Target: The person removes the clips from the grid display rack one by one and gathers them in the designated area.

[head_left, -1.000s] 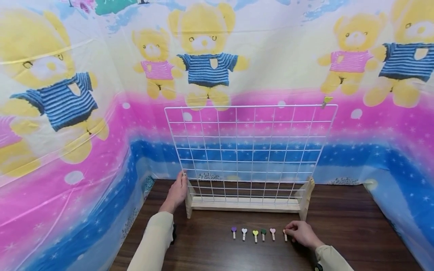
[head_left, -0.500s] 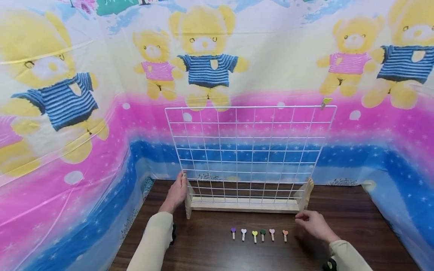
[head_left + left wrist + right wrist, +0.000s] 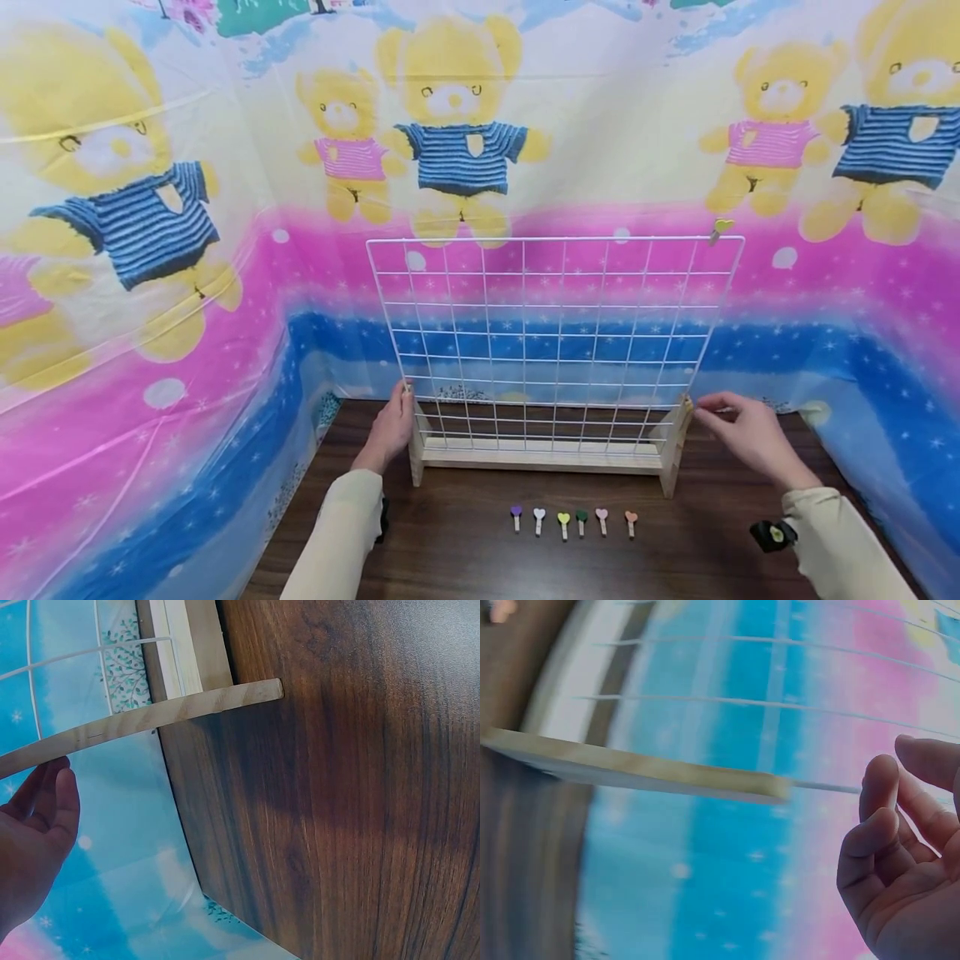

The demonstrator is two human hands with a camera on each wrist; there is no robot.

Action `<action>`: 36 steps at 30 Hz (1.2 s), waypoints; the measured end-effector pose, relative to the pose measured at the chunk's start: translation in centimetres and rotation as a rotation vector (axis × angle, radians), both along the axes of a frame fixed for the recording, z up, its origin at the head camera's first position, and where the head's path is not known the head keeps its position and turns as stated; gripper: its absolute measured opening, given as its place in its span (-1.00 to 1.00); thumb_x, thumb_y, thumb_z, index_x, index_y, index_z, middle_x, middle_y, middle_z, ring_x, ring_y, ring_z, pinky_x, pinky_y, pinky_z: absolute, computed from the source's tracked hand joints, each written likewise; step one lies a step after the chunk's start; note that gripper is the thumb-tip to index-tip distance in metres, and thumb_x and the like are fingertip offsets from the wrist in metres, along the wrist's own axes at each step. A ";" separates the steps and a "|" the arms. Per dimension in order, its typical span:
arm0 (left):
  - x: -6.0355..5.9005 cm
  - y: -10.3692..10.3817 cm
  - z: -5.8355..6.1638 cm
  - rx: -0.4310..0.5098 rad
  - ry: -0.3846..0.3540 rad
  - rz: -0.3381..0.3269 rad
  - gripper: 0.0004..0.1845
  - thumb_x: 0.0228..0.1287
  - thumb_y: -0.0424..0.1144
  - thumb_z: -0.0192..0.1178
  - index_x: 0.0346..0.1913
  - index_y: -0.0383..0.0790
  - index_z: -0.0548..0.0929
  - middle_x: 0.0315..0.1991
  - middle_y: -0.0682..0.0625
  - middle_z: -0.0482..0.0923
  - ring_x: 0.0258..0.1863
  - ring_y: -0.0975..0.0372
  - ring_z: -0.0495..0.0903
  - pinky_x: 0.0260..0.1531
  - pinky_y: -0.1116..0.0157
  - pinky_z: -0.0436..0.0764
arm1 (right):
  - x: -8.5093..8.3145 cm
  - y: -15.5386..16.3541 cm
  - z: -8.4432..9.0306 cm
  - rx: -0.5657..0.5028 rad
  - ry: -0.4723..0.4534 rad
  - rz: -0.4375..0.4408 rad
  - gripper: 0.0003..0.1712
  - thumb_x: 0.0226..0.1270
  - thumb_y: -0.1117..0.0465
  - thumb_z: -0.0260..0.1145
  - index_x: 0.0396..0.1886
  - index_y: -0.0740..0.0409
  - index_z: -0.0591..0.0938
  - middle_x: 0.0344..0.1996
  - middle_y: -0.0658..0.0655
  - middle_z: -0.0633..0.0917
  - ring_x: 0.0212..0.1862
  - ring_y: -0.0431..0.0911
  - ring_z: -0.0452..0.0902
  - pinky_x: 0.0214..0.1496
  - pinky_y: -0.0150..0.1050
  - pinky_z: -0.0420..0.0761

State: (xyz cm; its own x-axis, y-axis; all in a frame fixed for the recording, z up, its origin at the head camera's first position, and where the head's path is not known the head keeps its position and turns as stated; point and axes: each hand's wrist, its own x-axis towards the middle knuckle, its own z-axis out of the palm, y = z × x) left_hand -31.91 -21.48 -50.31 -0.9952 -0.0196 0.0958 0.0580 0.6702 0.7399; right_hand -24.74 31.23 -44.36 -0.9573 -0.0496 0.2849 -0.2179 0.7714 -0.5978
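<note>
A white wire grid (image 3: 555,335) stands in a pale wooden base (image 3: 540,457) on the table. My left hand (image 3: 387,429) touches the outer face of the left wooden upright (image 3: 150,714) with its fingertips. Beside the top of the right upright (image 3: 675,446), my right hand (image 3: 750,433) is raised with loosely bent fingers. Nothing shows between its thumb and fingers in the right wrist view. A yellow heart clothespin (image 3: 722,227) is clipped near the right end of the grid's top wire.
Small heart clothespins lie in a row before the stand: purple (image 3: 516,517), white (image 3: 539,520), yellow (image 3: 564,523), green (image 3: 581,521), pink (image 3: 602,519) and orange (image 3: 631,521). A bear-patterned cloth (image 3: 615,150) hangs behind the dark wooden table (image 3: 450,542).
My right hand has let go of the orange clothespin, leaving it on the table at the row's right end. It has moved up and right to the right upright. The left hand stays put.
</note>
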 end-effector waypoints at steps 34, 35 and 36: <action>0.0 -0.1 -0.1 -0.027 0.009 -0.011 -0.45 0.55 0.03 -0.45 0.47 -0.10 0.02 -0.10 -0.24 0.47 -0.25 0.02 0.47 -0.20 0.04 0.40 | -1.6 -4.2 20.9 -0.439 0.293 0.006 -0.53 0.41 0.07 0.15 0.29 -0.01 0.48 -0.33 0.06 0.59 -0.57 -0.19 0.51 -0.42 -0.49 0.54; 0.0 -0.1 -0.1 -0.029 0.008 -0.013 -0.45 0.55 0.04 -0.45 0.47 -0.10 0.02 -0.16 -0.24 0.46 -0.28 0.03 0.47 -0.21 0.05 0.39 | -1.7 -4.4 21.0 -0.436 0.281 0.015 -0.53 0.42 0.07 0.14 0.30 0.00 0.47 -0.26 0.07 0.57 -0.56 -0.20 0.51 -0.42 -0.49 0.55; 0.0 -0.1 -0.2 -0.032 0.009 -0.017 -0.45 0.55 0.04 -0.45 0.47 -0.11 0.02 -0.24 -0.23 0.44 -0.34 0.03 0.45 -0.23 0.05 0.39 | -1.7 -4.5 21.1 -0.433 0.274 0.022 -0.53 0.43 0.07 0.12 0.30 0.01 0.47 -0.20 0.07 0.55 -0.56 -0.20 0.51 -0.42 -0.49 0.55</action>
State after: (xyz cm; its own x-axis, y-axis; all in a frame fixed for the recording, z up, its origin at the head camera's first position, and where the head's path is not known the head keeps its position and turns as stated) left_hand -31.91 -21.58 -50.46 -0.9944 0.0007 0.1054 0.0765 0.6923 0.7175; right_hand -26.48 26.74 -23.22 -0.8447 0.1088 0.5241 -0.4249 0.4591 -0.7802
